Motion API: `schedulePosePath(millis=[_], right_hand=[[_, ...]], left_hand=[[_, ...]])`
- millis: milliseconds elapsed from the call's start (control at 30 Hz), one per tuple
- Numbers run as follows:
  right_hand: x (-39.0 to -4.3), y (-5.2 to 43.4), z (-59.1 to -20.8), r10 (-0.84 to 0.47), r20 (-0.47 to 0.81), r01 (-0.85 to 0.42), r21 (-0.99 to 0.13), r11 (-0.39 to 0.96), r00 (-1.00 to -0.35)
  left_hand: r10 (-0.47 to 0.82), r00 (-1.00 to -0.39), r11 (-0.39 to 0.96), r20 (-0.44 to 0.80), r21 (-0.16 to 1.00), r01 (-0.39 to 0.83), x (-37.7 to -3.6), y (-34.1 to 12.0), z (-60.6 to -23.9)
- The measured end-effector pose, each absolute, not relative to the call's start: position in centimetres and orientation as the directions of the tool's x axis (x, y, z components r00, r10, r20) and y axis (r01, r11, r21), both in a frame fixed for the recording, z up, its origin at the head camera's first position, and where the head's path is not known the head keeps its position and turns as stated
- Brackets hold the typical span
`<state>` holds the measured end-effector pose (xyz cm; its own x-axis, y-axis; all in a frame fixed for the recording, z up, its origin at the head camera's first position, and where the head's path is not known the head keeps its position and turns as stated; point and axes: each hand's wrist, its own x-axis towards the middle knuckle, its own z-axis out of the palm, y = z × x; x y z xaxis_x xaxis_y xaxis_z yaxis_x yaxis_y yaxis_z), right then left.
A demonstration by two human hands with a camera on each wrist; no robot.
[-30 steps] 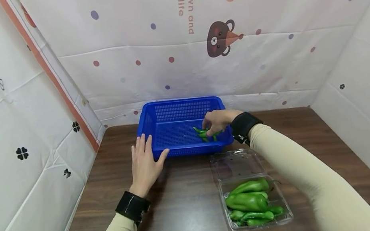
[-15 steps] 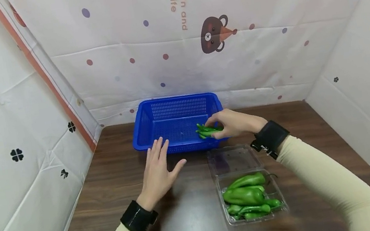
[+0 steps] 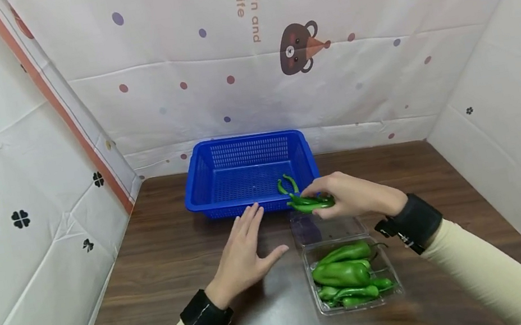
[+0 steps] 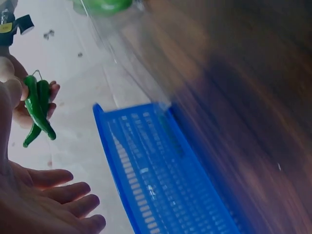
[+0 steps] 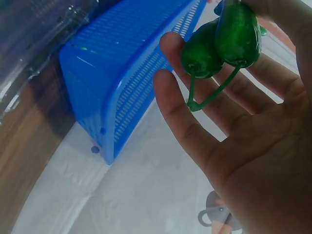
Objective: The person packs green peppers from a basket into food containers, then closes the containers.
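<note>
The left hand (image 3: 244, 251) hovers flat over the wooden table (image 3: 165, 268) with its fingers straight and slightly spread, holding nothing, its fingertips just short of the near wall of the blue basket (image 3: 219, 160). To its right, the right hand (image 3: 355, 196) pinches two slim green peppers (image 3: 309, 203) between thumb and fingers, in the air by the basket's near right corner and above the open lid of the clear plastic tray (image 3: 390, 270), which holds more green peppers.
</note>
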<state>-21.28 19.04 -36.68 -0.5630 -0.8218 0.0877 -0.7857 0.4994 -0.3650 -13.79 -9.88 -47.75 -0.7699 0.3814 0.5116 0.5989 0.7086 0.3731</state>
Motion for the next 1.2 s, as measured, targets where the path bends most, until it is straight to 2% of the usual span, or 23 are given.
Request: schedulePosePath(millis=[267,500,733,1000,1200], right_hand=[[-18.2,20.7,-38.4,-0.814,0.086,-0.769,-0.4,0.499,-0.574],[-15.6,22.2,-39.2,-0.791,0.113,-0.753,-0.411,0.513,-0.601],[-14.0,22.6,-39.4,-0.789,0.092,-0.747,-0.404,0.528,-0.608],[-12.5,22.9,-39.7,-0.798,0.111,-0.786,-0.301,0.541,-0.592],[-11.1,22.5,-40.7,-0.839,0.191,-0.857,-0.196,0.477,-0.51]], left_hand=[[0.515,-0.734,0.643,0.442,0.367,0.672,-12.0,-7.6,-48.5],[0.659,-0.684,0.6,0.313,0.331,0.729,-10.8,-6.2,-48.7],[0.709,-0.661,0.585,0.245,0.317,0.746,-10.0,-5.7,-49.1],[0.707,-0.659,0.597,0.255,0.283,0.751,-9.7,-5.5,-49.8],[0.714,-0.656,0.598,0.246,0.275,0.753,-9.8,-5.4,-50.0]])
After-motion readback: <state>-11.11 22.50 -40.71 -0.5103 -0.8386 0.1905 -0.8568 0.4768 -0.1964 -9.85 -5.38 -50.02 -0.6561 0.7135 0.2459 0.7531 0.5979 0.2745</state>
